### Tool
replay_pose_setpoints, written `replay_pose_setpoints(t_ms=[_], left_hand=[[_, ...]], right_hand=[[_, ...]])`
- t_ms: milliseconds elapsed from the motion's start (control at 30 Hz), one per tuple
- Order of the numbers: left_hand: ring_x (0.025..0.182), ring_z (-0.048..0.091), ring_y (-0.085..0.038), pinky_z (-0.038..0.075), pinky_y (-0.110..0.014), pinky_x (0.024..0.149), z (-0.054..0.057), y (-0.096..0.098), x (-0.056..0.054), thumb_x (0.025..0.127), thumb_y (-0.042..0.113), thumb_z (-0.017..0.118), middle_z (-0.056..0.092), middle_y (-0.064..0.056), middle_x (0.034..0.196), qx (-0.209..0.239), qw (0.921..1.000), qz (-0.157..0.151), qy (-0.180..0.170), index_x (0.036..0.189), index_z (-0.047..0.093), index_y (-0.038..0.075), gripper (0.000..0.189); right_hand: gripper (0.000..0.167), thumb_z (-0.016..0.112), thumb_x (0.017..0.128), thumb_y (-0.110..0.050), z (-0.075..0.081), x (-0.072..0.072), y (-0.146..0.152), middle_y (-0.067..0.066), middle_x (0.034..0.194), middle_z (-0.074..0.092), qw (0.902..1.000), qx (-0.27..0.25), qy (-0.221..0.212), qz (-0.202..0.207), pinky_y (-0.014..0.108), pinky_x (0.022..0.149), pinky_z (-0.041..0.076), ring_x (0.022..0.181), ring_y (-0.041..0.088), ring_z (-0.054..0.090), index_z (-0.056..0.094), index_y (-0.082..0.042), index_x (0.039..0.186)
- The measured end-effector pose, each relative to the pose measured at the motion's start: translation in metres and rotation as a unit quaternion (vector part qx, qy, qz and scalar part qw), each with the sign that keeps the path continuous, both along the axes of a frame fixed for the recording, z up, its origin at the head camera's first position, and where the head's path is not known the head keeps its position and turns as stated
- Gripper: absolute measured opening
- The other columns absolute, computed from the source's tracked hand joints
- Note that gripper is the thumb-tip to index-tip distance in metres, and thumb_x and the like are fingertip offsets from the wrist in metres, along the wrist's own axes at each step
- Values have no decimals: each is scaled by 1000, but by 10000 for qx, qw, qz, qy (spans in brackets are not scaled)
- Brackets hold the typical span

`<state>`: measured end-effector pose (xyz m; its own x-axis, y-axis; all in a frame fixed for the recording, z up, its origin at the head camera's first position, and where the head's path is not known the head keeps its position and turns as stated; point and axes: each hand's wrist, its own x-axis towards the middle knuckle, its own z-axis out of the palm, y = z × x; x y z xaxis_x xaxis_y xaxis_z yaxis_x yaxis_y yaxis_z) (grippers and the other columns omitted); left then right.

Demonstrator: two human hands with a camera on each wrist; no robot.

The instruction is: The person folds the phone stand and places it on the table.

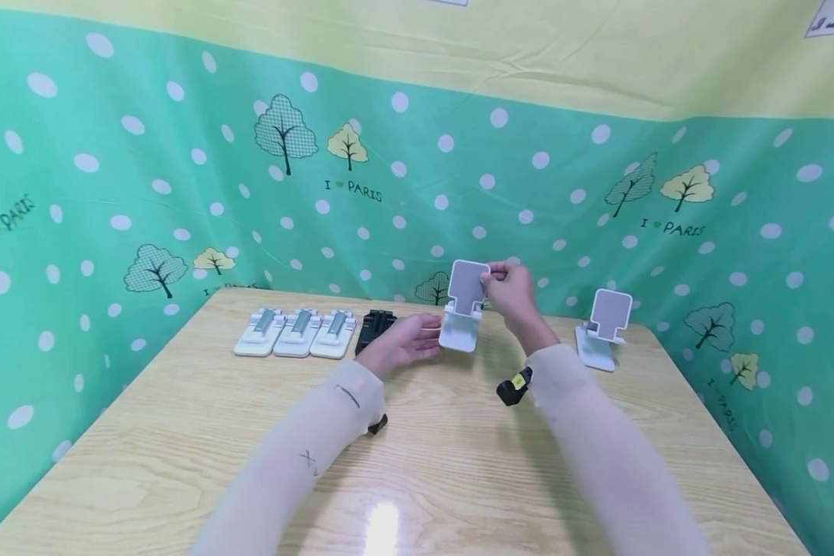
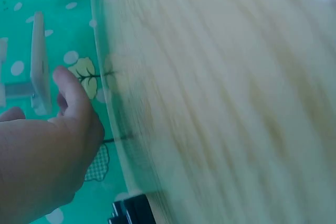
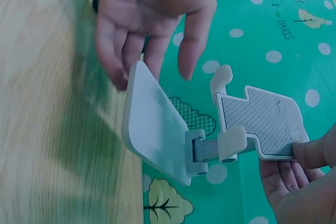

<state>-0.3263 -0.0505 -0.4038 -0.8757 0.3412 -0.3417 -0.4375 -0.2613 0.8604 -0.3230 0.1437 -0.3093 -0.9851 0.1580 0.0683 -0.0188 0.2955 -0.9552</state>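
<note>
A white phone stand (image 1: pixel 459 330) with a grey padded plate is held up near the back of the table, unfolded. My right hand (image 1: pixel 513 297) pinches the edge of its padded plate (image 3: pixel 268 121) between thumb and fingers. The stand's flat base (image 3: pixel 155 124) tilts toward my left hand (image 1: pixel 411 340). That hand has its palm toward the base and its fingers loosely extended, with fingertips right by the base's edge in the right wrist view. In the left wrist view, the left thumb (image 2: pixel 73 90) is raised beside the stand's base (image 2: pixel 39 61).
Three folded white phone stands (image 1: pixel 296 333) lie in a row at the back left. A folded black stand (image 1: pixel 374 328) lies beside them, partly behind my left hand. Another unfolded white stand (image 1: pixel 601 328) stands at the back right. A patterned green curtain (image 1: pixel 389 208) hangs behind the wooden table (image 1: pixel 445 463).
</note>
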Motion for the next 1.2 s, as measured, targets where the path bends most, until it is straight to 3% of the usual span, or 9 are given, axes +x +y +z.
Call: replay_pose_setpoints(t_ms=[267,400,533,633,1033,1200], left_hand=[[135,50,-40,44,-48,114,1,7,3,101,-5,54,52,-28,144,105,9997,-39,227,143,46,-11,43],[135,50,-41,44,-48,114,0,7,4,100,-6,54,52,-28,144,29,9995,-17,306,143,46,-11,44],[135,51,-41,45,-48,113,-3,7,4,100,-5,54,53,-28,143,-35,9994,-10,343,143,47,-11,44],[133,53,-41,47,-47,111,-5,7,4,100,-5,55,54,-27,142,-85,9993,-6,352,143,48,-10,43],[128,57,-40,50,-45,108,6,11,8,99,-5,56,57,-28,138,-141,9989,63,441,140,49,-12,42],[126,58,-39,52,-43,106,9,15,9,99,-5,57,58,-28,136,-196,9989,93,423,139,50,-14,41]], right_hand=[[23,59,102,-3,4,-2,-9,15,108,58,9999,26,124,112,40,91,58,95,23,58,60,5,124],[30,66,97,-2,5,-2,-7,16,111,61,9959,746,365,359,38,86,59,100,27,60,60,4,126],[47,75,90,1,4,-3,-7,18,120,63,9832,1608,530,681,39,84,61,105,32,63,58,1,134],[54,77,88,2,2,-3,-7,20,125,63,9760,1911,649,819,41,85,61,105,34,64,56,0,137],[57,77,86,6,6,-7,-4,22,124,63,9736,1962,767,874,36,80,63,102,34,65,54,3,139],[56,78,85,5,5,-7,-4,20,121,64,9676,2209,965,751,38,85,61,103,33,63,56,3,137]])
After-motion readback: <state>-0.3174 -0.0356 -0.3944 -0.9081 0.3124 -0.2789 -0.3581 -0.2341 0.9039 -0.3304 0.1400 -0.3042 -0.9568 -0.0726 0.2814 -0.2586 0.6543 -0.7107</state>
